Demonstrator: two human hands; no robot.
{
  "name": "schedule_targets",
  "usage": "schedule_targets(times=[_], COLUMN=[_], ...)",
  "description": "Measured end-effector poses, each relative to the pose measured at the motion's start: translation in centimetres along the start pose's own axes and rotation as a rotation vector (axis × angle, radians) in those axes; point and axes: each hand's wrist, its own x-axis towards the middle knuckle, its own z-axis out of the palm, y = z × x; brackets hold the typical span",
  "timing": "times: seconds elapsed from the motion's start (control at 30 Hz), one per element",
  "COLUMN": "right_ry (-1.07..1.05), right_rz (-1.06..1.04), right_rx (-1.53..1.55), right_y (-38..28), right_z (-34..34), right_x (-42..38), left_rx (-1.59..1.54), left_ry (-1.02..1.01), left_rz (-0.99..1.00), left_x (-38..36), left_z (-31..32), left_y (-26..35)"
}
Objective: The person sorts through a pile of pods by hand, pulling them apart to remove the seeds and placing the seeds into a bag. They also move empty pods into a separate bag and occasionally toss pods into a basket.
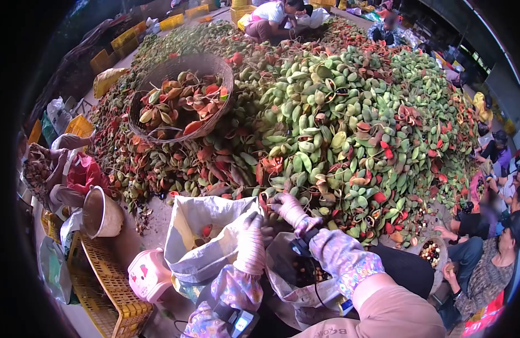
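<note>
My left hand (251,242), in a striped knit glove, is at the right rim of a white woven sack (201,262). Its fingers are bent together, and what they hold is hidden. Just right of it, my right hand (289,208), gloved too, is curled closed at the near edge of a heap of green and red seed pods (322,124). Whatever is in its fingers cannot be made out. A small dark reddish pod piece (264,201) shows between the hands. Below my right forearm, a second sack (282,265) stands open with dark and pale seeds inside.
A wicker basket (229,107) of opened pods rests on the heap. To the left are a white bucket (110,217), a pink plastic stool (147,276) and yellow crates (122,287). A person (491,265) sits at right by a bowl of seeds (438,242); others sit around the heap.
</note>
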Motion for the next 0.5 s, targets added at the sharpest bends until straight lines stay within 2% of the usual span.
schedule_targets(times=[0.1, 0.13, 0.17, 0.2, 0.23, 0.27, 0.3, 0.33, 0.4, 0.43, 0.47, 0.5], right_ry=[0.054, 0.075, 0.088, 0.114, 0.107, 0.101, 0.18, 0.251, 0.208, 0.065, 0.036, 0.0], right_rz=[-0.196, -0.242, -0.308, -0.419, -0.341, -0.264, -0.255, -0.076, 0.18, 0.091, 0.033, 0.093], right_rx=[0.04, 0.085, 0.141, 0.019, 0.096, 0.178, 0.275, 0.435, 0.392, 0.669, 0.552, 0.561], right_y=[-4.7, -6.1, -7.0, -7.7, -8.5, -9.0, -8.6, -8.2, -6.4, -5.0, -5.3, -5.5], right_z=[-3.2, -4.1, -4.5, -5.3, -5.8, -6.0, -5.7, -5.5, -5.6, -5.4, -5.9, -6.3], right_x=[-6.5, -8.6, -10.5, -12.5, -14.6, -16.4, -17.7, -19.2, -21.9, -22.6, -24.0, -25.0], left_rx=[0.088, 0.109, 0.172, 0.238, 0.174, 0.185, 0.171, 0.158, 0.204, 0.252, 0.298, 0.291], left_ry=[0.096, -0.037, -0.077, -0.116, -0.263, -0.279, -0.329, -0.379, -0.406, -0.391, -0.376, -0.374], left_rz=[0.029, -0.012, -0.057, -0.1, -0.12, -0.123, -0.063, -0.003, 0.069, 0.116, 0.162, 0.193], left_x=[-0.1, -1.0, -1.9, -2.6, -2.7, -3.1, -3.7, -4.4, -6.8, -6.9, -7.3, -7.7], left_z=[0.3, 0.8, 1.5, 2.1, 1.8, 1.9, 2.1, 2.3, 3.0, 2.9, 3.0, 3.0], left_y=[-1.0, -0.2, -0.4, -0.9, -2.2, -3.2, -3.9, -4.8, -6.3, -7.9, -9.1, -10.3])
